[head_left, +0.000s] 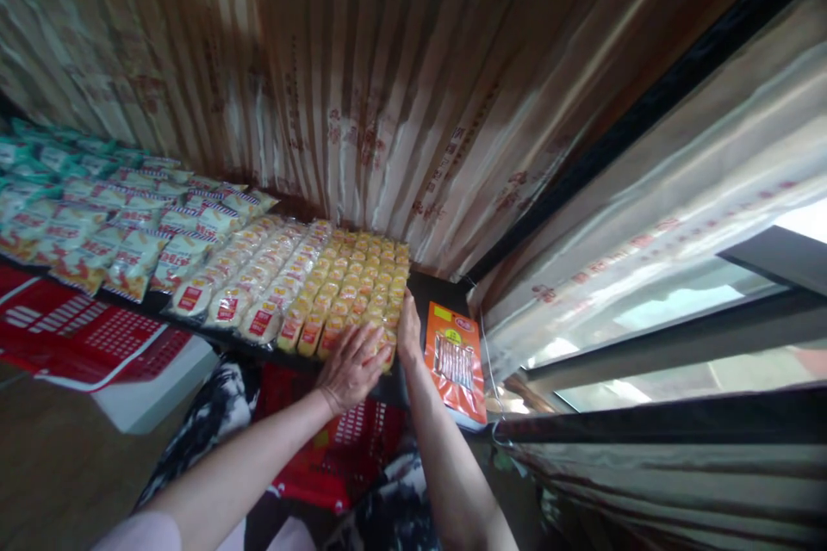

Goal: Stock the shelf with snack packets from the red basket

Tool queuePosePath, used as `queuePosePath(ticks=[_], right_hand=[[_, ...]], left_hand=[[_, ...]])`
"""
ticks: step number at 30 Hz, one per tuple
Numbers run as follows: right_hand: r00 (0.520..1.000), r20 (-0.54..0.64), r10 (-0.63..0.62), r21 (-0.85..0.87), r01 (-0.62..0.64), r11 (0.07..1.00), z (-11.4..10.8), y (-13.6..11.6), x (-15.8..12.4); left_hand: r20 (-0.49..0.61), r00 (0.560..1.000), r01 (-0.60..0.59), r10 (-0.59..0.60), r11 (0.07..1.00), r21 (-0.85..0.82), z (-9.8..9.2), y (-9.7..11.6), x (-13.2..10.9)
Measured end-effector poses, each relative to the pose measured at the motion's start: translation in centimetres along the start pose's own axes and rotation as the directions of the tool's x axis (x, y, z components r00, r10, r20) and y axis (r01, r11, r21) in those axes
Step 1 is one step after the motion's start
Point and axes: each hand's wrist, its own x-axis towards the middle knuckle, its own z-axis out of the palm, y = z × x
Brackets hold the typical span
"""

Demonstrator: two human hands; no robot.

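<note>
1. Forearms, bare, run up from the lower edge toward frame centre.
2. Left hand: unclenched, fingers spread, resting over the front of the yellow-wrapped packs.
3. Right hand: fingers extended, not gripping, set along the right side of the same packs.
4. Yellow packs stand in close rows on a dark tabletop, around frame centre.
5. Orange package just right of the right hand.
6. Leftward: clear-wrapped packs with red labels, then white bags, then green bags at left edge.
7. Red basket, lower left; second basket, lower centre.
8. Pleated, printed curtain across upper frame.
</note>
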Motion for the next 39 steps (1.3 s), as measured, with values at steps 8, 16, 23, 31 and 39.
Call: queuePosePath(ticks=[8, 16, 23, 31, 39], right_hand=[[0.999, 0.029, 0.034, 0.055, -0.035, 0.998, -1.1, 0.0, -2.8], [1.0, -0.02, 0.012, 0.055, -0.01, 0.998, 0.9, 0.1, -4.3], [0.999, -0.03, 0.038, 0.085, -0.036, 0.996, 0.3, -0.4, -4.6], [0.993, -0.071, 0.094, -0.039, -0.097, 0.995, -0.5, -0.1, -6.9], [0.999, -0.028, -0.021, -0.164, 0.016, 0.986, 0.1, 0.9, -7.3]], left_hand=[[0.006, 1.0, -0.028, 0.028, 0.998, 0.061, -0.1, -0.1, 0.1], [-0.031, 1.0, -0.001, 0.002, 0.998, 0.055, 0.4, -0.1, -0.2], [-0.014, 1.0, 0.014, -0.014, 1.0, 0.003, 0.0, -0.2, -0.3], [-0.005, 1.0, 0.007, -0.008, 0.998, -0.058, -0.8, -0.5, -0.3], [0.03, 0.999, 0.022, -0.022, 1.0, 0.001, -0.1, -0.5, -0.3]])
